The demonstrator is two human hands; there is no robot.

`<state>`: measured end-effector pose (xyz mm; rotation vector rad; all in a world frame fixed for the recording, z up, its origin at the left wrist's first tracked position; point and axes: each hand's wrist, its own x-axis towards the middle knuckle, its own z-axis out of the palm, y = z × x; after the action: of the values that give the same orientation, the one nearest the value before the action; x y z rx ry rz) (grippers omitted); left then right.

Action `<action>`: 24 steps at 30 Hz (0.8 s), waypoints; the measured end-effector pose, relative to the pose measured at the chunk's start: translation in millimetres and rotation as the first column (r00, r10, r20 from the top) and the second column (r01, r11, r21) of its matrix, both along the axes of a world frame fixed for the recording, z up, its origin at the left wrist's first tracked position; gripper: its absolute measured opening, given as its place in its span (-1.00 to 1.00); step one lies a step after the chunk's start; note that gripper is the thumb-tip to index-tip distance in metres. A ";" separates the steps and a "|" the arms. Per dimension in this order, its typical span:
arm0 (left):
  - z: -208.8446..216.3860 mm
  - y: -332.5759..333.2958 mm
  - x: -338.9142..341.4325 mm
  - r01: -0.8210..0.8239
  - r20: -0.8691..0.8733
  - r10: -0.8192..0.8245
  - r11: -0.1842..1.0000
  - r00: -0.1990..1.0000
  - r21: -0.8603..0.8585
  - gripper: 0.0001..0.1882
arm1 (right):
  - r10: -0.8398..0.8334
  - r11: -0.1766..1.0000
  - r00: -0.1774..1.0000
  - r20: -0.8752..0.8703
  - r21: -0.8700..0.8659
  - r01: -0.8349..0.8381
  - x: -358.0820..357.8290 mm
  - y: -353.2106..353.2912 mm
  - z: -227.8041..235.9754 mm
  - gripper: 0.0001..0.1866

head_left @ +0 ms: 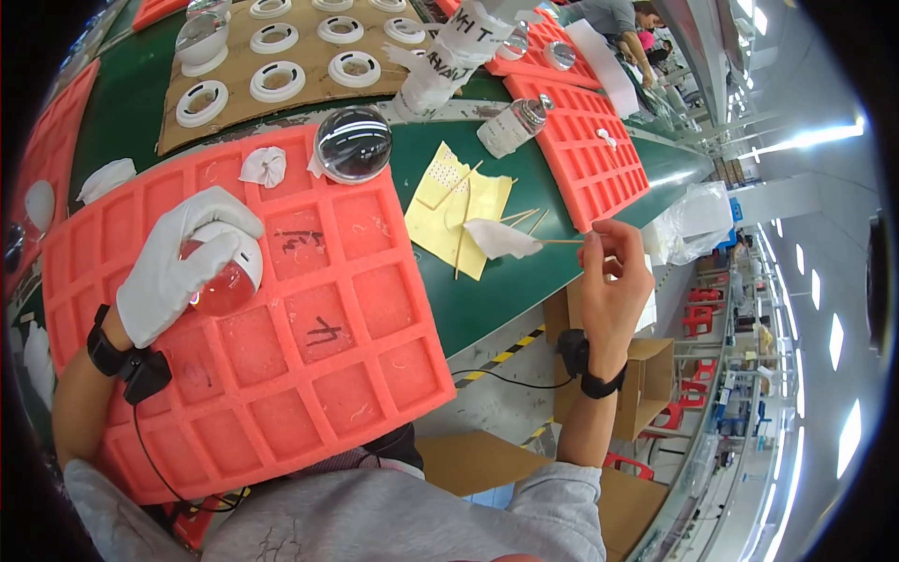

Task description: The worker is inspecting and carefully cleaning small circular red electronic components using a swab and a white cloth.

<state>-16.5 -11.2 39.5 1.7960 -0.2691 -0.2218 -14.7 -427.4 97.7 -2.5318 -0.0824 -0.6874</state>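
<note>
My left hand [173, 267], in a white glove, is wrapped around a clear dome with a white collar [229, 286]. The dome is held over the red foam tray [323, 328], whose square pockets show through it. Bare, my right hand [618, 286] pinches a thin wooden stick [562, 243] between thumb and fingertips. White cloth [503, 240] is wrapped about the stick's far end, above a yellow sheet [434, 220] with several loose sticks on it. A second clear dome [353, 147] rests at the tray's far right corner, beside a crumpled white wad [264, 167].
Behind the tray, white rings [277, 81] sit in rows on cardboard [234, 70]. A clear bottle [511, 127] and a white-wrapped roll [449, 61] stand on the green table [496, 304]. More red trays [595, 150] lie at right. A co-worker [613, 28] is beyond; cardboard boxes [646, 389] are below.
</note>
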 end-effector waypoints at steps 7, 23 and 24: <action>0.2 2.5 -0.7 0.045 0.026 -0.046 0.999 0.999 0.027 -0.78 | -0.006 0.999 0.998 -0.062 -0.044 0.003 -10.7 1.4 14.1 -0.91; 0.5 2.3 -1.2 0.065 0.008 -0.065 0.998 0.998 -0.002 -0.80 | 0.152 0.979 0.934 -0.323 0.176 -0.099 -84.0 -15.7 -6.9 -0.86; 0.9 2.2 -0.5 0.069 0.018 -0.069 0.998 0.997 0.000 -0.80 | 0.080 0.974 0.972 -0.222 0.227 -0.028 -83.5 -17.9 -8.0 -0.86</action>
<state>-17.1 -9.0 40.4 1.7907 -0.3447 -0.2542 -98.2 -445.3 89.8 -2.3638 0.0064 -0.3553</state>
